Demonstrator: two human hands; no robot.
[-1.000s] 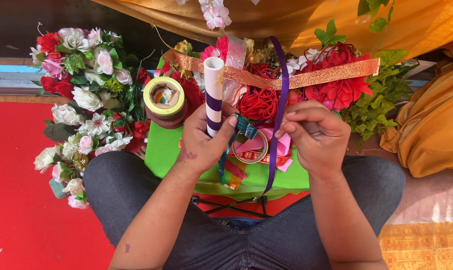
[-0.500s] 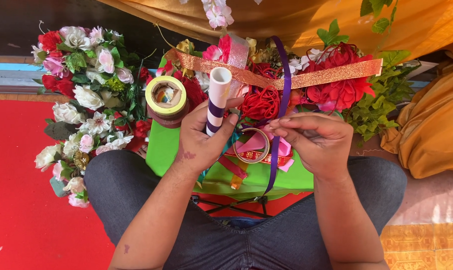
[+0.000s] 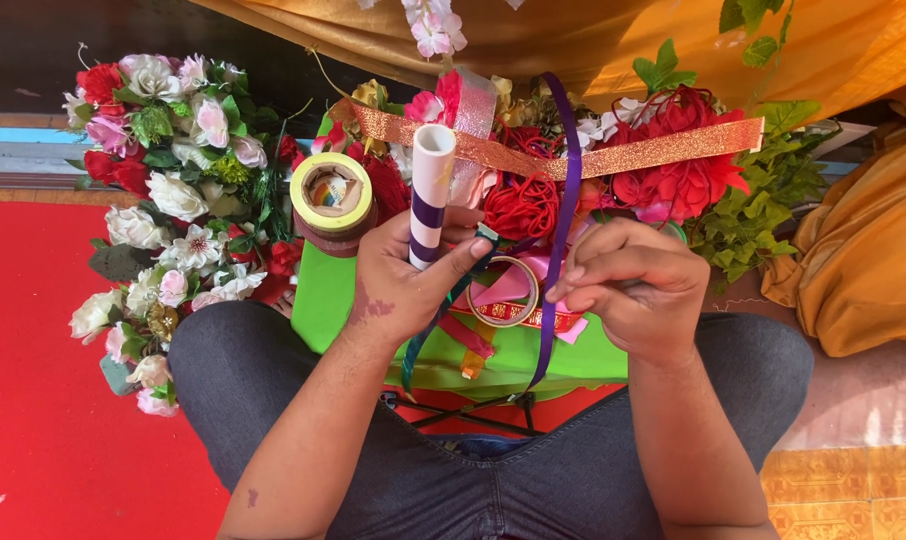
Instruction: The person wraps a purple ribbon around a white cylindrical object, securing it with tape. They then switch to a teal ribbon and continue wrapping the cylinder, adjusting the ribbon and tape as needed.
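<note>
From the head camera, the left hand (image 3: 405,285) is closed around a white tube (image 3: 429,195) with purple bands, its long axis upright. Just right of the tube, the right hand (image 3: 638,290) pinches a purple ribbon (image 3: 567,200) running vertically alongside it.

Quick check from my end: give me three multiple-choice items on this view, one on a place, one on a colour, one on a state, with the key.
1. Where is the tape roll relative to the tube?
A. left of it in the picture
B. right of it in the picture
C. on the red floor

2. What colour bands wrap the white tube?
A. green
B. purple
C. orange

3. How is the left hand engaged?
A. open and empty
B. resting on the knee
C. gripping the tube

Key: 1 A, the roll sits toward the bouquet; 2 B, purple ribbon winds round it; 3 C, fingers close around the tube, while the right hand pinches the ribbon.
</note>
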